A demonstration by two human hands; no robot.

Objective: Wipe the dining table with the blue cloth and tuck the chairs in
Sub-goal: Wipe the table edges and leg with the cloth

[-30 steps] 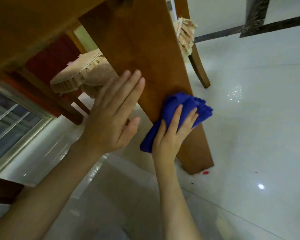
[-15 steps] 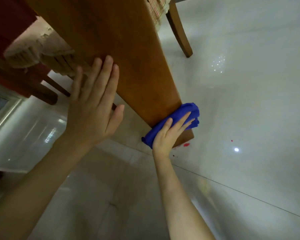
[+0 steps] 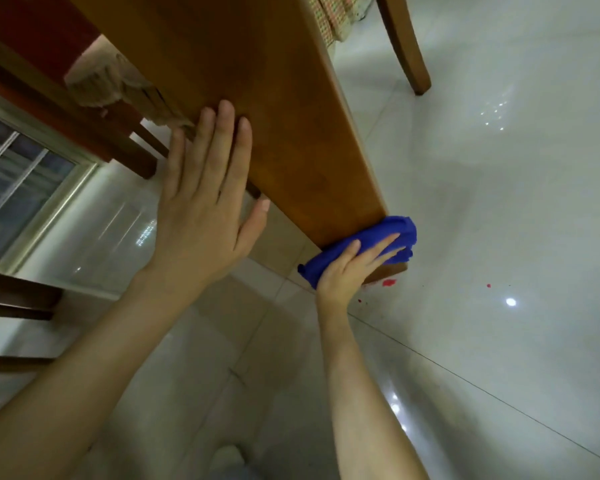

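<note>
Your right hand [image 3: 347, 268] has slid the blue cloth [image 3: 395, 226] down the bench leg [image 3: 274, 116]. A second ago the cloth was at the leg's mid-height; now it sits at the leg's foot, just above the floor [image 3: 499, 202]. Your right fingers lie straight and slightly spread, pressing the bunched cloth against the leg. Your left hand [image 3: 201, 209] stays higher on the leg's left edge, palm flat, fingers straight, thumb out. Small red spots [image 3: 389, 282] mark the floor beside the leg's foot.

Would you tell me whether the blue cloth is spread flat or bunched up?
Bunched: the blue cloth forms a thick wad under the right hand.
</note>
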